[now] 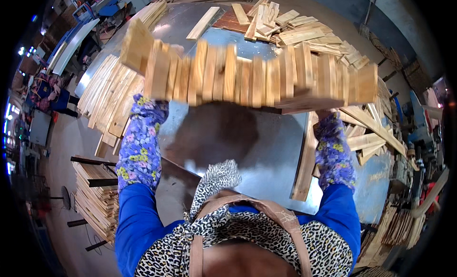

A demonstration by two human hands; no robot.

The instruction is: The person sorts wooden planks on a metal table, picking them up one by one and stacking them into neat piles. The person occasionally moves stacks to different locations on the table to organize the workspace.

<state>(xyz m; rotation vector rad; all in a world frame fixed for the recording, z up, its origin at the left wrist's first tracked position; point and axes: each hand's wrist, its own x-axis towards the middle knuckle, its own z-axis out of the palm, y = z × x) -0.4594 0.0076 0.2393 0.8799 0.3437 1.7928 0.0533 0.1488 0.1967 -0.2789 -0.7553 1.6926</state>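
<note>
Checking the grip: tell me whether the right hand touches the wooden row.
Touching: the head view shows the right hand meeting the lower edge of the wooden row near its right end.

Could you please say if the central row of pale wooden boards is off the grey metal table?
Off: the row of pale wooden boards is raised between purple floral sleeves, its shadow on the grey metal table.

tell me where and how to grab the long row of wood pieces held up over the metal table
Probably best at its two ends, with the hands coming from left and right and pressing inward: the row of wood pieces is many separate pieces side by side, so gripping only the middle could let outer ones slip.
</note>
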